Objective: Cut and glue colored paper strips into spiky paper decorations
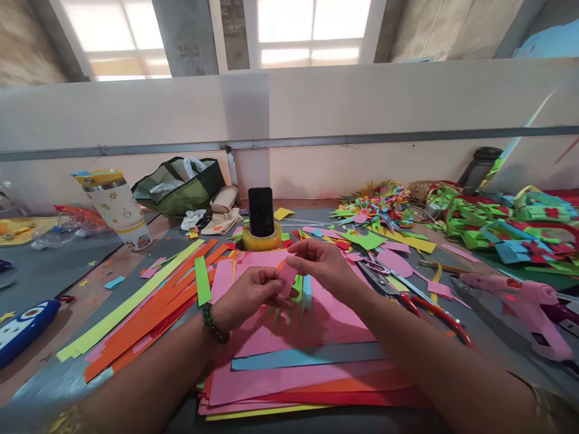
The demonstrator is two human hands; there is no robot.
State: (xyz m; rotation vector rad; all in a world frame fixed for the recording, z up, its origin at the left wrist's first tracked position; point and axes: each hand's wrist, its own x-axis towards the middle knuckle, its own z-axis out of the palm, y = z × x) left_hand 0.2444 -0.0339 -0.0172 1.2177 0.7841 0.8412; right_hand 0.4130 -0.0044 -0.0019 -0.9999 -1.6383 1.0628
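Observation:
Between my two hands is a small strip of pink paper (287, 278). My left hand (257, 292) pinches its lower end, while the fingertips of my right hand (319, 262) close on its upper end. Under them lies a stack of coloured sheets (253, 383), mostly pink on top, with a light blue strip (307, 357) across it. Partly hidden by my hands, green and light blue cut pieces (307, 292) rest on the pink sheet. Left of the stack, long orange strips (154, 319) and a short green strip (202, 280) lie loose.
Red-handled scissors (416, 304) and a pink glue gun (520, 301) with a red light lie at right. Behind the stack, a phone (261, 211) stands in a yellow tape roll (262, 241). A tumbler (115, 211) and green bag (181, 187) stand left; paper cuttings (377, 208) pile up behind.

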